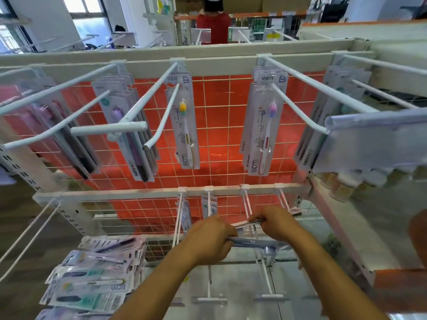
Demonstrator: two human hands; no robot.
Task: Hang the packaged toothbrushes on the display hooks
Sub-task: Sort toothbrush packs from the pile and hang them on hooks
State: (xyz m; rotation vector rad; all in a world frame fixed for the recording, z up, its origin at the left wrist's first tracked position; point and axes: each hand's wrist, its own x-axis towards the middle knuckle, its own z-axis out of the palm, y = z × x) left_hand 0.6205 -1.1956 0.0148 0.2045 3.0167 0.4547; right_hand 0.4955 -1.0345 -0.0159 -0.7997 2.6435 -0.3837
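My left hand [209,239] and my right hand [276,224] both grip a packaged toothbrush [256,242] held flat in front of the lower row of white display hooks [248,209]. My right hand pinches the card's far end beside a hook. A loose pile of packaged toothbrushes [97,273] lies at the lower left. On the upper hooks hang packs with a yellow-headed brush [184,125] and a purple-headed brush [265,128]. Two packs [208,206] hang on the lower row.
Long white hooks [129,105] of the upper rail jut toward me at head height, one with a clear price-label holder [374,139] at the right. A red wire grid panel [219,139] backs the rack. A person in a red top [213,26] stands beyond it.
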